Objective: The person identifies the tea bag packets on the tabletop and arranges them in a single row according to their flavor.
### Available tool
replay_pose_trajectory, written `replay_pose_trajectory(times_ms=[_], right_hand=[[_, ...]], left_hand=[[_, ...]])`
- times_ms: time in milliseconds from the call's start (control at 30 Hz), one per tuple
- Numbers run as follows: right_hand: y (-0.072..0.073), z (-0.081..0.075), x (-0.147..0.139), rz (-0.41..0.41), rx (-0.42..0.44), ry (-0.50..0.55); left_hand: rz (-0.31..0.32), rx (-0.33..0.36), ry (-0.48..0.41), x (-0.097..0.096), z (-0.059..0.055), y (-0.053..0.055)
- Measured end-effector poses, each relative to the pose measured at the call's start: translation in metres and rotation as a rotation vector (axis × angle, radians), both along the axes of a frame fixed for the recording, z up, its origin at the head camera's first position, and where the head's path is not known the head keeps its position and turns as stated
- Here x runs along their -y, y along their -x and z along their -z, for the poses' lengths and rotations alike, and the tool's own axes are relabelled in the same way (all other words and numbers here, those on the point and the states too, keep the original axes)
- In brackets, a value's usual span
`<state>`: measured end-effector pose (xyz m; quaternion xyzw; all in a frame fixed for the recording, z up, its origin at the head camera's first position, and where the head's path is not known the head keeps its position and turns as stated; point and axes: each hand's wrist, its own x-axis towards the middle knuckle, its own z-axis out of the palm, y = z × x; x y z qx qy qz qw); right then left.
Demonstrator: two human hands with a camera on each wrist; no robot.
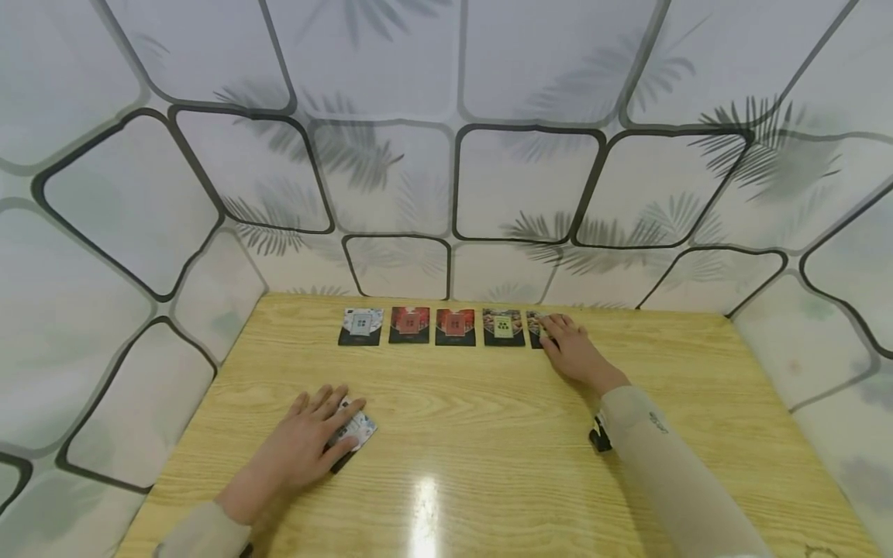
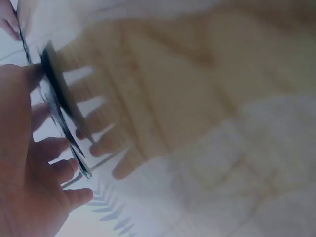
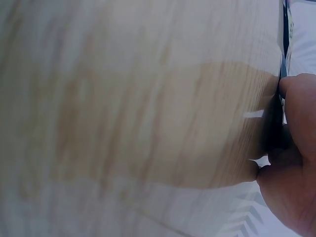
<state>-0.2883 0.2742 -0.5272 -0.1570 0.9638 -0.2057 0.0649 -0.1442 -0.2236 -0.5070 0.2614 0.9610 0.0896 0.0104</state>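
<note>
My left hand (image 1: 307, 438) lies with spread fingers over a thin square printed packet (image 1: 363, 428), white and black, on the near left of the table. In the left wrist view, fingers and thumb touch several overlapping packet edges (image 2: 61, 108); how many is hard to tell. At the far right end of a row, my right hand (image 1: 574, 350) rests its fingertips on a dark green-labelled packet (image 1: 535, 332), partly hidden by the fingers. A blurred dark packet edge (image 3: 273, 121) shows under that hand in the right wrist view.
The row also holds a white-and-black packet (image 1: 360, 327), two red ones (image 1: 409, 325) (image 1: 455, 328) and a green-labelled one (image 1: 503, 328). They lie near the back edge of the wooden table (image 1: 453, 403). Patterned fabric walls (image 1: 523, 186) rise behind and beside it.
</note>
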Motion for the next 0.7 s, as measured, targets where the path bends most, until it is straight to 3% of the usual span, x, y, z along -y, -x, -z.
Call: replay_pose_trajectory(times_ms=[233, 700], right_hand=[[0.001, 0.001, 0.0, 0.0, 0.001, 0.005], [0.0, -0.001, 0.001, -0.007, -0.01, 0.003]], left_hand=[[-0.074, 0.026, 0.012, 0.005, -0.001, 0.007], [-0.177, 0.006, 0.042, 0.014, 0.004, 0.022]])
